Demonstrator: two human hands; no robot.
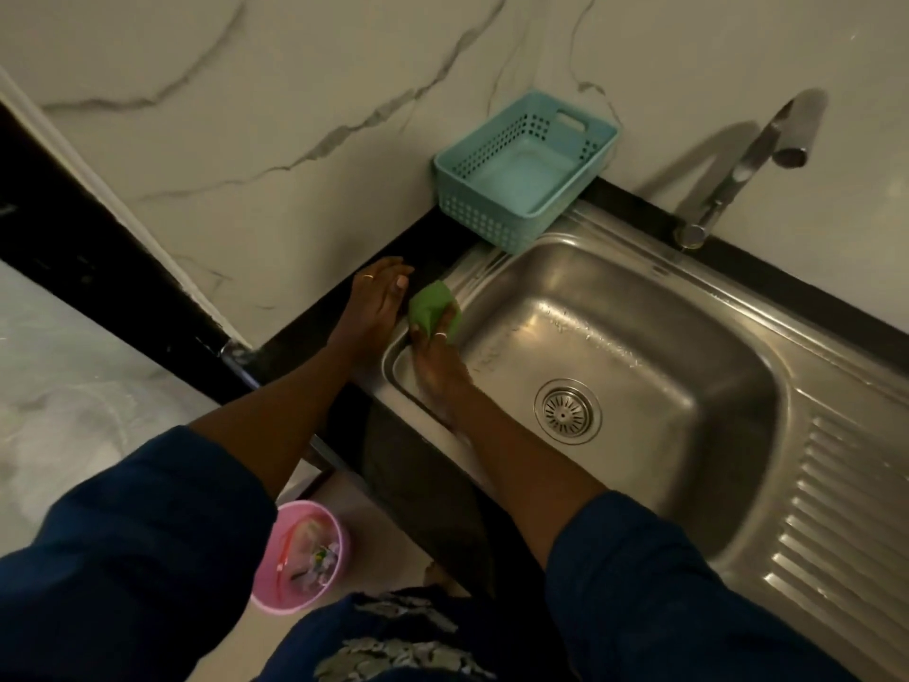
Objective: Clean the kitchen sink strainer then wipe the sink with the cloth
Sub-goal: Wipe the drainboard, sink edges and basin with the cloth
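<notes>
A stainless steel sink [639, 332] fills the right half of the view, with a round metal strainer [568, 411] seated in its drain. My right hand [435, 354] grips a bunched green cloth [433, 311] and presses it against the sink's left rim and inner wall. My left hand [375, 297] rests flat, fingers spread, on the black counter [315, 337] just left of the sink. It holds nothing.
A light blue perforated plastic basket [524, 172] sits on the counter behind the sink's left corner. A chrome tap [747, 160] rises at the back right. The ribbed drainboard [836, 524] lies to the right. A pink bucket [302, 558] stands on the floor below.
</notes>
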